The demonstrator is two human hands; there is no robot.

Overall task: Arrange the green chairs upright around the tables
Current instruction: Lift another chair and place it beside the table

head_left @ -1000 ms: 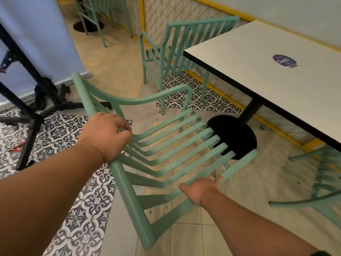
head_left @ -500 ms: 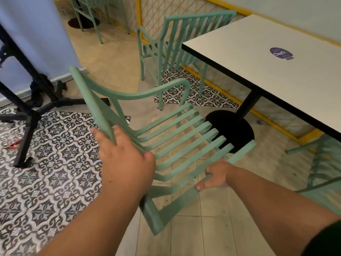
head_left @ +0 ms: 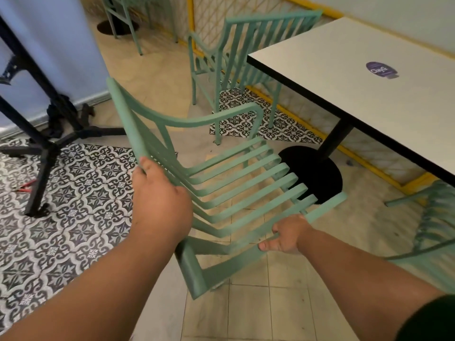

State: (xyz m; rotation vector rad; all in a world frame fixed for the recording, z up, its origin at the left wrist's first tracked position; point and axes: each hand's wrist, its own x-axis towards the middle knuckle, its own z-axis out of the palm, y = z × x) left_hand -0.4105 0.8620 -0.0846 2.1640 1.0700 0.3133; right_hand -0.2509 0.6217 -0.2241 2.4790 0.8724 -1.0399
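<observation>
A green slatted chair (head_left: 236, 183) is tilted in front of me, facing the white table (head_left: 364, 77). My left hand (head_left: 160, 205) grips the top rail of its backrest. My right hand (head_left: 288, 235) holds the front edge of its seat from below. A second green chair (head_left: 246, 57) stands upright at the table's far end. Part of a third green chair (head_left: 433, 225) shows at the right edge, blurred, under the table's near side.
The table's black round base (head_left: 317, 173) sits on the floor just beyond the held chair. A black stand with splayed legs (head_left: 41, 134) is at the left on patterned tiles. Another green chair (head_left: 128, 16) stands far back. A yellow-framed mesh wall (head_left: 246, 11) runs behind.
My left hand slid down the backrest rail towards me and regripped. My right hand closed around the seat's front edge. The chair has swung a little closer to the table.
</observation>
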